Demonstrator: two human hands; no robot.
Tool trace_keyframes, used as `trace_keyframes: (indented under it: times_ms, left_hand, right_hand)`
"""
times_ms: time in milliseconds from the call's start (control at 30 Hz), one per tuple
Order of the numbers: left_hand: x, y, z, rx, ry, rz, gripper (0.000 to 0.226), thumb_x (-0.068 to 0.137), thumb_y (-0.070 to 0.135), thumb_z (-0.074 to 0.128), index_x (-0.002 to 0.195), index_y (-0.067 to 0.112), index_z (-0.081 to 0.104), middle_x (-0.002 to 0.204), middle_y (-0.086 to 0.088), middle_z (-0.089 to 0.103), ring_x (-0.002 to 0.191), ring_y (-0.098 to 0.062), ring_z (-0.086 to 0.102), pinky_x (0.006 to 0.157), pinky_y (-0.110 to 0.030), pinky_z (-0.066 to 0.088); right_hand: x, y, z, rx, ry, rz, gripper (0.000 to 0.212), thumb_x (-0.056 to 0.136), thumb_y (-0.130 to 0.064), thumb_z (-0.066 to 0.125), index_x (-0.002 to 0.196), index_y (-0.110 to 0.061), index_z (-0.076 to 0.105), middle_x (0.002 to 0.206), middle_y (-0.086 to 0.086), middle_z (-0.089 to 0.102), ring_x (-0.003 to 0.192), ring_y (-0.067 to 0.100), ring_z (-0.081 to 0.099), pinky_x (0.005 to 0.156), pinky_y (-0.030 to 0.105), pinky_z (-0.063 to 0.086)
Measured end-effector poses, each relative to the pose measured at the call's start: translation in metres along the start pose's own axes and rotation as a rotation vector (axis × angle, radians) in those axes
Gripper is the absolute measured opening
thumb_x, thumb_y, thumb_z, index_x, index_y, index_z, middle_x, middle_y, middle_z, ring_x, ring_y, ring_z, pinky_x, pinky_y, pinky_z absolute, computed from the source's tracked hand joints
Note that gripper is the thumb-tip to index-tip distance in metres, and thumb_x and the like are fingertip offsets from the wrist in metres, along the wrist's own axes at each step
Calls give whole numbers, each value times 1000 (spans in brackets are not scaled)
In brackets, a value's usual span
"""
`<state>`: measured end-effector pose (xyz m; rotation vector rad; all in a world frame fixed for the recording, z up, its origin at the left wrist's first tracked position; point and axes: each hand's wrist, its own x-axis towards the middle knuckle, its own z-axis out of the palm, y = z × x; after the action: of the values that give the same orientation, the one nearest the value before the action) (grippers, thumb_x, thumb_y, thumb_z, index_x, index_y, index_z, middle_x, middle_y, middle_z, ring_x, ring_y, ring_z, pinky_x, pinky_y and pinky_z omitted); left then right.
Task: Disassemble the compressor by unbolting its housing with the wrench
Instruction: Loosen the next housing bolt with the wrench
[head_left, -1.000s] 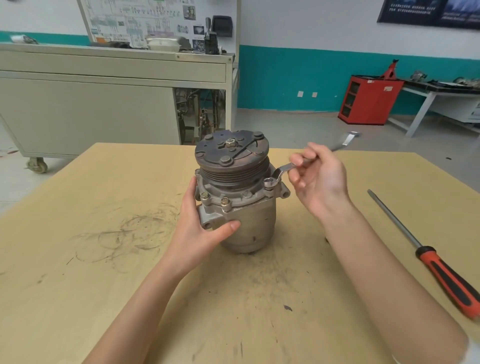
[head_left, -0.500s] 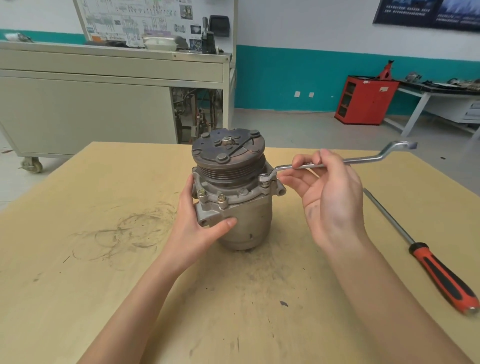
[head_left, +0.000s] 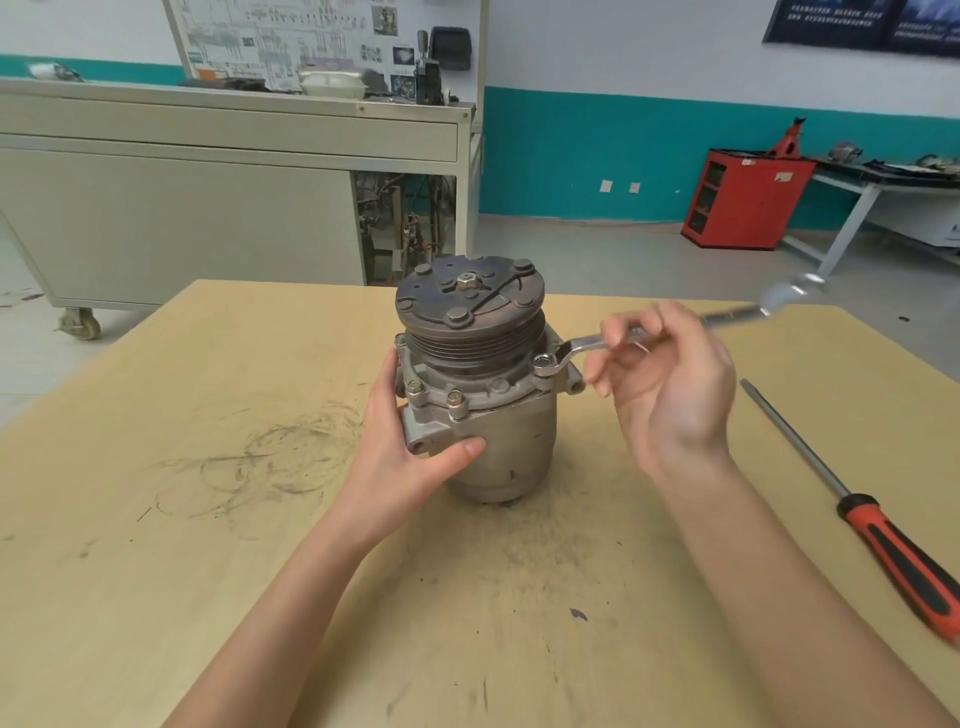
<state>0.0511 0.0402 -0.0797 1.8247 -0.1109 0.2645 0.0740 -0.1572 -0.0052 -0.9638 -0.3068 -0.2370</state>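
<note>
A grey metal compressor (head_left: 498, 415) stands upright in the middle of the wooden table (head_left: 208, 519), its dark pulley disc on top. My left hand (head_left: 410, 457) grips the housing on its left side, thumb across the front lug. A silver ring wrench (head_left: 582, 345) sits with its ring end over a bolt on the right of the housing flange, its handle running out to the right and blurred at the far end. My right hand (head_left: 670, 384) holds the wrench handle close to the ring end, fingers curled over it. Two more bolts (head_left: 456, 399) show on the front flange.
A long screwdriver (head_left: 883, 530) with a red and black handle lies on the table at the right. Beyond the table stand a beige wheeled cabinet (head_left: 208, 208), a red tool cart (head_left: 748, 202) and a white bench (head_left: 883, 187) against a teal-banded wall.
The wrench handle has swung from pointing away at the back right to pointing right, with its ring staying on the same bolt. My right hand moved with it. My left hand kept its hold.
</note>
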Motion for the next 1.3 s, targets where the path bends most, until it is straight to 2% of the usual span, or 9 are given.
trace_keyframes:
  times_ms: [100,200,300,533,833,967,1067,1200,1300]
  left_hand:
    - [0,0,0,8,-4,-1,118,64,44,78,155,32,4,156,16,25,139,-1,34,117,-39,32]
    - [-1,0,0,1,-6,-2,117,64,42,79,155,32,5,156,15,26,138,-2,36,116,-39,33]
    - [-1,0,0,3,-4,1,117,65,42,78,155,31,5,157,14,25,140,-5,35,117,-41,32]
    - [-1,1,1,-24,-6,-2,116,67,41,81,155,33,5,154,19,28,135,3,37,115,-35,33]
    - [0,-1,0,9,-5,3,117,65,47,79,154,37,4,156,17,24,139,-2,34,117,-42,32]
    - [0,-1,0,20,4,-3,116,64,47,78,154,39,5,155,18,25,139,-3,34,116,-43,33]
    - [0,-1,0,14,3,0,116,66,45,81,154,38,6,155,17,25,139,-4,35,116,-43,33]
    - [-1,2,1,16,5,-1,121,61,52,81,155,35,6,155,18,25,137,-1,35,116,-38,32]
    - [-2,3,0,26,6,-4,119,60,51,76,155,35,5,156,17,22,139,-4,33,116,-40,32]
  right_hand:
    - [43,4,1,61,-31,389,36,99,-16,28,64,-16,35,50,-3,46,34,10,40,31,15,25]
    - [65,7,5,67,-142,633,37,99,-15,27,64,-15,35,49,-2,44,30,8,37,26,14,25]
    - [66,-6,8,37,-122,590,39,99,-14,28,61,-13,38,50,1,45,33,10,41,28,13,28]
    - [4,-29,15,-71,68,141,32,104,-18,35,75,-8,45,65,10,67,63,28,70,57,27,57]
    - [-53,-1,19,-287,14,-180,20,100,-22,36,86,-14,47,85,2,68,77,28,72,68,29,58]
    - [-20,-2,6,-112,11,-103,26,100,-18,33,77,-10,42,65,2,63,57,30,67,53,30,55]
    - [28,-3,4,-87,-19,159,34,101,-13,29,67,-12,38,52,2,53,38,21,52,37,20,40]
    - [69,6,15,-143,-212,505,37,101,-16,28,65,-15,38,46,-4,46,31,8,39,28,15,29]
    - [70,2,13,-96,-249,512,37,101,-18,29,66,-14,39,48,-2,49,33,9,43,30,15,32]
